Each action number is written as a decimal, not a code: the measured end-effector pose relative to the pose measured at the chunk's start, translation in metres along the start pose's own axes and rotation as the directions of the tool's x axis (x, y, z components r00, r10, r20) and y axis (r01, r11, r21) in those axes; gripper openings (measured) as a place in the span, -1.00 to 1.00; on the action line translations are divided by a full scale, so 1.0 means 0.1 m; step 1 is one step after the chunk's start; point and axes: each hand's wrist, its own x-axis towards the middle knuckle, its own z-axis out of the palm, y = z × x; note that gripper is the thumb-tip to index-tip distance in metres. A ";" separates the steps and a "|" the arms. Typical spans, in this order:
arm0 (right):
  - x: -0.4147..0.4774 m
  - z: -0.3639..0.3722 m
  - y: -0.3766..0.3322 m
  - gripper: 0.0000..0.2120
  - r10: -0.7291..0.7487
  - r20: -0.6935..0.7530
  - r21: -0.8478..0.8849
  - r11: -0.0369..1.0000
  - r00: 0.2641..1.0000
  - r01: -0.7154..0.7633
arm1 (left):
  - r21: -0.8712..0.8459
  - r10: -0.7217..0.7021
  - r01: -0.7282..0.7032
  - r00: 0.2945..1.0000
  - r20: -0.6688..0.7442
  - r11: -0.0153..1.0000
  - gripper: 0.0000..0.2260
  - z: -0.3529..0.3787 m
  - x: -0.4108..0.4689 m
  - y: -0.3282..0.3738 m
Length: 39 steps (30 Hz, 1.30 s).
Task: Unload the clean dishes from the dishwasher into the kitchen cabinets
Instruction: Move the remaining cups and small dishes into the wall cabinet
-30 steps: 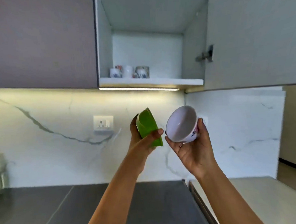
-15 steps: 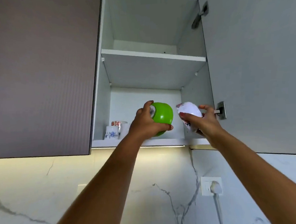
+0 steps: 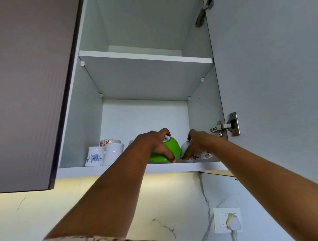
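Inside the open wall cabinet, my left hand (image 3: 154,145) grips a green bowl (image 3: 172,149) turned upside down, its rim at the bottom shelf (image 3: 124,168). Right beside it my right hand (image 3: 195,144) holds a white bowl with a flower pattern (image 3: 201,156), also upside down and low on the same shelf. The two bowls sit close together at the shelf's right half. Whether either rim rests flat on the shelf is hidden by my fingers.
Several white and patterned mugs (image 3: 105,154) stand at the left of the bottom shelf. The upper shelf (image 3: 145,57) shows nothing on it. The cabinet door (image 3: 271,76) hangs open at the right; a closed brown door (image 3: 27,87) is left. A wall socket (image 3: 227,219) sits below.
Both hands have moved forward and down into the cabinet, bringing the two upturned bowls from in front of the opening onto the bottom shelf. The view has tilted further up.
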 end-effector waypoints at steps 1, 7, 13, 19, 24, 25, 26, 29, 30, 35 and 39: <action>0.05 0.03 0.02 -0.19 0.003 0.012 -0.012 1.000 1.000 -0.002 | 0.020 -0.013 0.012 1.000 0.028 1.000 -0.22 0.01 0.04 0.03; 0.29 0.11 0.16 -0.31 0.019 0.075 0.011 1.000 0.997 -0.020 | 0.062 -0.109 0.098 0.971 0.213 0.993 -0.22 0.06 0.31 0.12; 0.49 0.23 0.20 -0.29 0.022 0.117 -0.050 0.999 0.993 -0.016 | 0.150 -0.184 0.145 0.938 0.294 0.978 -0.33 0.15 0.50 0.20; 0.62 0.27 0.21 -0.30 0.004 0.151 -0.101 0.995 0.989 0.011 | 0.187 -0.262 0.203 0.882 0.392 0.961 -0.27 0.29 0.68 0.14; 0.80 0.29 0.20 -0.35 0.005 0.163 -0.294 0.955 0.987 0.043 | 0.228 -0.204 0.130 0.918 0.339 0.965 -0.42 0.31 0.71 0.17; 0.83 0.30 0.19 -0.35 -0.001 0.139 -0.340 0.939 0.990 0.049 | 0.242 -0.190 0.112 0.926 0.327 0.964 -0.42 0.31 0.70 0.17; 0.85 0.32 0.18 -0.36 -0.009 0.122 -0.374 0.926 0.993 0.054 | 0.257 -0.175 0.095 0.935 0.309 0.962 -0.41 0.30 0.69 0.18; 0.94 0.36 0.14 -0.43 -0.021 0.126 -0.448 0.891 0.992 0.076 | 0.316 -0.118 0.034 0.960 0.254 0.948 -0.41 0.27 0.68 0.16; 0.97 0.37 0.13 -0.46 -0.018 0.140 -0.467 0.881 0.990 0.082 | 0.342 -0.104 0.014 0.964 0.244 0.940 -0.41 0.26 0.69 0.16; 1.00 0.40 0.11 -0.62 -0.018 0.140 -0.498 0.863 0.990 0.086 | 0.345 -0.038 -0.027 0.983 0.181 0.938 -0.52 0.27 0.73 0.09; 0.93 0.40 0.19 -0.43 -0.054 0.047 -0.371 0.926 0.997 0.068 | 0.346 -0.039 -0.020 0.986 0.162 0.938 -0.59 0.29 0.72 0.06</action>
